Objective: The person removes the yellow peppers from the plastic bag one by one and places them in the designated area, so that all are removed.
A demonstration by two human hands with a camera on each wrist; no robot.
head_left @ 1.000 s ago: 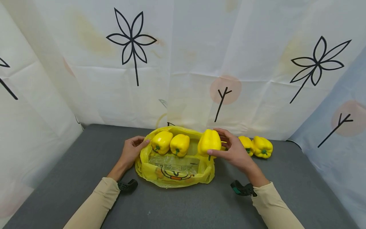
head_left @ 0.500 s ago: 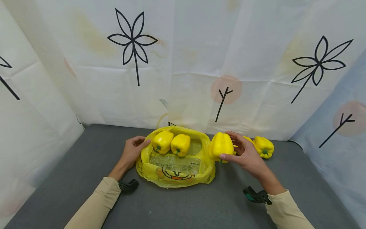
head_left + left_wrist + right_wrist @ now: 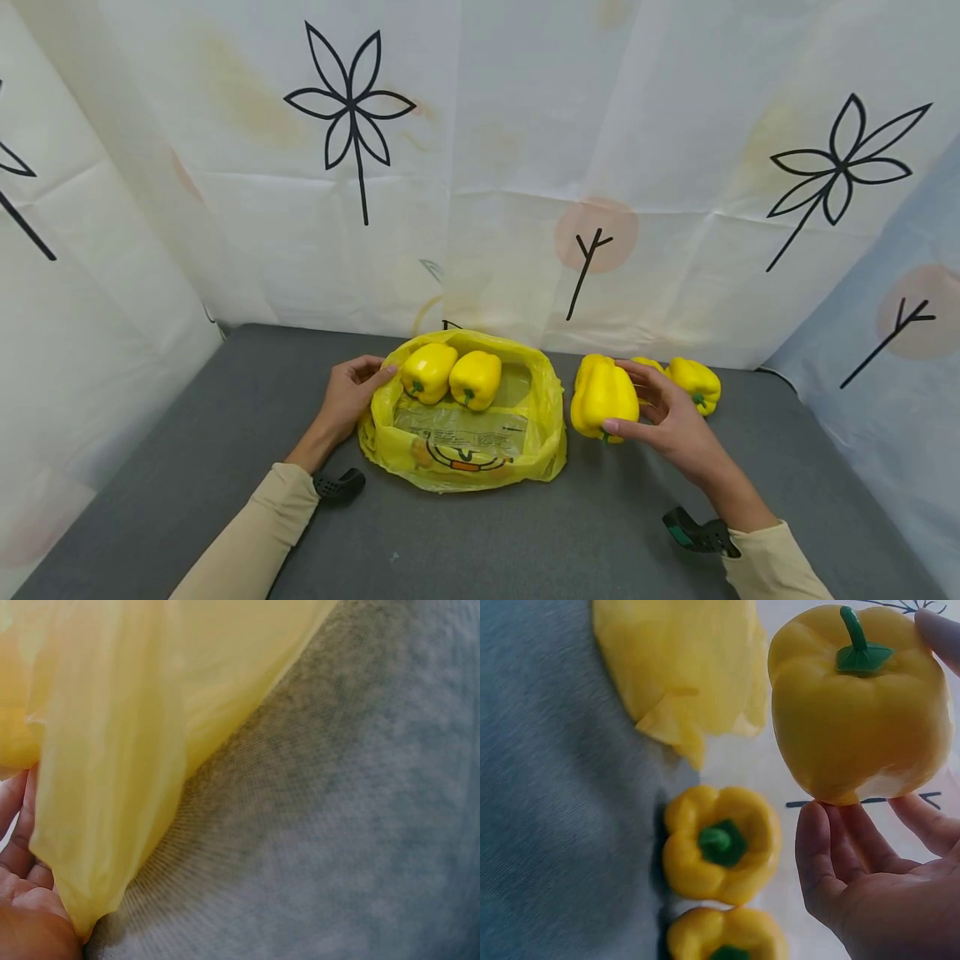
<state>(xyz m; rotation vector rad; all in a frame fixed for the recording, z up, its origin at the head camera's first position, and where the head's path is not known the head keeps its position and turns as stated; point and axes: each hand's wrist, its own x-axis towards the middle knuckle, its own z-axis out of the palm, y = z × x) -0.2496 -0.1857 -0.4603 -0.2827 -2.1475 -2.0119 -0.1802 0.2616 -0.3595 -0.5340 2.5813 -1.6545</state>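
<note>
A yellow plastic bag (image 3: 465, 467) lies with its mouth spread wide on the grey table. Inside it, on the left, two yellow bell peppers (image 3: 428, 372) sit side by side. My left hand (image 3: 348, 400) pinches the bag's left rim between thumb and fingers. To the right of the bag, my right hand (image 3: 667, 417) grips another yellow bell pepper (image 3: 603, 400) with its green stem facing me. The right wrist view shows that held pepper (image 3: 859, 720) between thumb and fingertips.
Behind the right hand, two more yellow peppers (image 3: 693, 385) stand on the table (image 3: 480, 550), one partly hidden by the hand. A white patterned cloth (image 3: 495, 167) hangs along the table's back edge.
My right hand has moved right and slightly toward me with the pepper, from over the bag's right rim to beside the bag. The left hand stays on the rim.
</note>
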